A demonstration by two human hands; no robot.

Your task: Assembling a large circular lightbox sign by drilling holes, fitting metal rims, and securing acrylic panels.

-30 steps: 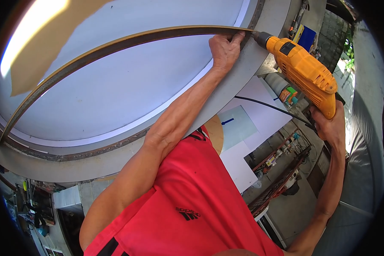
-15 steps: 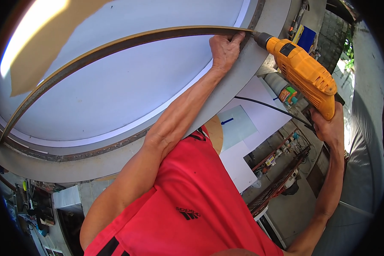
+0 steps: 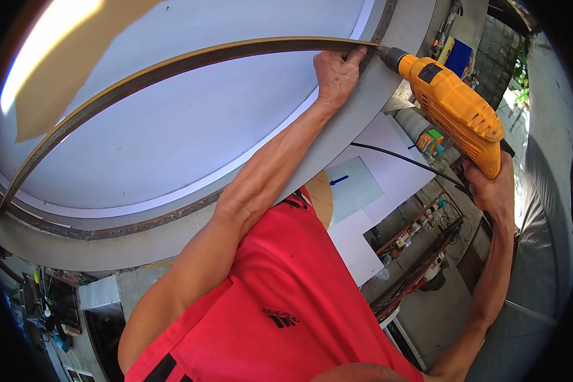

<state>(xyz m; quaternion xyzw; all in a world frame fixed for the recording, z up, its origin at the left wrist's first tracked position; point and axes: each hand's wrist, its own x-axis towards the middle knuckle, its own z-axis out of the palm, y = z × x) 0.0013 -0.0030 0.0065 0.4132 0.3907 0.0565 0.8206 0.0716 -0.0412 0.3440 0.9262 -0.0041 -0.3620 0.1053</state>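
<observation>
A long curved metal strip (image 3: 172, 65) arches over a large round panel (image 3: 191, 134) with a pale bluish face. My left hand (image 3: 339, 75) grips the strip close to its right end, thumb on top. My right hand (image 3: 492, 184) is wrapped round the handle of an orange power drill (image 3: 455, 99). The drill's black chuck (image 3: 394, 59) points left at the strip's end, just beside my left fingertips. Whether the bit touches the metal is too small to tell. A black cord (image 3: 401, 159) runs from the drill's handle to the left.
A wide grey rim (image 3: 363, 114) surrounds the panel, with a rusty metal band (image 3: 153, 223) along its inner edge. White sheets (image 3: 356, 251) lie below the rim. Hand tools (image 3: 449, 28) and a blue box (image 3: 458, 58) are at upper right; more clutter (image 3: 51, 312) fills the lower left.
The strip's arch has risen very slightly near the top. Both hands and the drill stay almost where they were.
</observation>
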